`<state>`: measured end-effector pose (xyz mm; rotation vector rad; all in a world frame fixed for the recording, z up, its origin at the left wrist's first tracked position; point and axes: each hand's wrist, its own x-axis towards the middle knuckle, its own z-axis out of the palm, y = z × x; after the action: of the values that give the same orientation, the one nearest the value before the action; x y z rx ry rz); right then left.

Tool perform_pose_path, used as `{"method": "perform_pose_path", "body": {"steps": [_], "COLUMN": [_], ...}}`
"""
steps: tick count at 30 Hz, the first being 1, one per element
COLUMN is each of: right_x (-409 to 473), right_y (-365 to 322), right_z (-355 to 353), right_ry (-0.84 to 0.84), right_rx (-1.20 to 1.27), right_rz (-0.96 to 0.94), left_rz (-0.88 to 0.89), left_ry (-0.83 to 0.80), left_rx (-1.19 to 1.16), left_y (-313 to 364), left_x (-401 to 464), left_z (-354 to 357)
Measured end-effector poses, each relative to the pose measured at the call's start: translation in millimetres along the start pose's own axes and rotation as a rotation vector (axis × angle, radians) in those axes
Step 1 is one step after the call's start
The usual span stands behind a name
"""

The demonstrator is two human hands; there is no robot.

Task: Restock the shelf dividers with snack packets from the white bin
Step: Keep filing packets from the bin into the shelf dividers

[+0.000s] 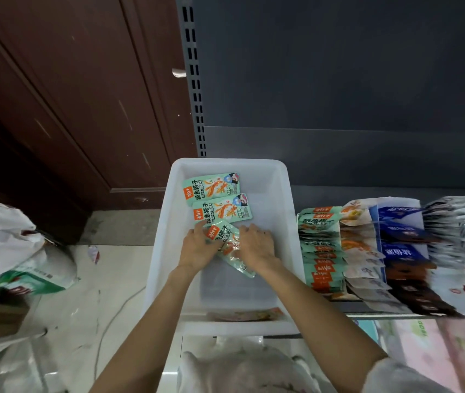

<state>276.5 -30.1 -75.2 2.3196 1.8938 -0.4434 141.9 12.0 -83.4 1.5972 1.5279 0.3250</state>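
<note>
Inside the rectangular white plastic bin, your left hand and right hand hold a mint-green foil snack packet, fingers curled around its edges. Two matching packets lie flat at the bin's far end.

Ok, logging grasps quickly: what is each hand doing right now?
Left hand: grips the mint-green snack packet in the white bin.
Right hand: fingers curled on the same packet.

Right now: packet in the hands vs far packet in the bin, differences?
The held packet is tilted and gripped by both the left hand and right hand; the far packet lies flat, untouched. The held one looks crumpled, the far one smooth. Same mint-green pack, orange logo.
</note>
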Motion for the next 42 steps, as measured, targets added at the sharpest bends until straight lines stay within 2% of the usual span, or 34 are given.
{"method": "perform_pose_path", "body": {"steps": [4,6,9,11,13,15,17,19,21,23,25,27,29,34,39,42], "right_x": [-21.2,-34.7,-58.2,-72.8,-88.2,-104.0,-120.8,-134.9,-144.8,-149.6,-149.3,-142.7,-133.0,-105.6,-97.8,-94.7], "right_y": [6.5,12.0,23.4,35.0,49.3,71.9,97.7,123.7,143.6,161.8,176.6,185.0,185.0,166.4,153.6,142.0], "right_z": [-18.8,-30.4,-46.9,-56.7,-70.9,-88.2,-108.3,-123.9,-131.8,-134.4,-133.5,-128.2,-123.3,-103.3,-98.0,-93.0], "right_ry": [0.082,0.104,0.122,0.148,0.263,0.393,0.401,0.392,0.524,0.702,0.775,0.757,0.742,0.637,0.658,0.481], "right_rx": [0.59,0.974,1.373,1.453,1.472,1.435,1.293,1.115,1.052,1.056,1.025,0.921,0.766,0.272,-0.003,-0.176], "right_rz": [0.084,0.122,0.144,0.108,0.059,-0.012,-0.08,-0.099,-0.074,-0.02,0.008,-0.012,-0.069,-0.206,-0.236,-0.208], "left_rz": [-0.081,-0.04,0.023,0.1,0.227,0.423,0.603,0.751,0.852,0.793,0.677,0.624,0.602,0.609,0.64,0.649], "left_ry": [0.024,-0.037,-0.092,-0.13,-0.149,-0.18,-0.185,-0.096,0.036,0.101,0.049,-0.069,-0.147,-0.119,-0.081,-0.103], "left_rx": [-0.638,-0.802,-0.792,-0.717,-0.593,-0.404,-0.211,-0.064,-0.043,-0.11,-0.046,0.147,0.228,0.159,0.12,0.127], "left_y": [14.5,27.8,42.5,54.6,70.8,91.3,112.9,131.8,145.6,152.5,151.7,143.8,135.9,127.5,124.4,122.4], "left_x": [-19.2,-35.1,-52.9,-62.9,-72.6,-81.3,-86.2,-86.6,-83.3,-76.2,-64.8,-55.1,-51.4,-51.2,-53.1,-53.7], "left_z": [-12.5,-16.6,-16.4,-13.9,-11.2,-9.2,-4.9,3.3,16.3,30.0,44.1,58.0,67.6,74.6,73.2,71.6]}}
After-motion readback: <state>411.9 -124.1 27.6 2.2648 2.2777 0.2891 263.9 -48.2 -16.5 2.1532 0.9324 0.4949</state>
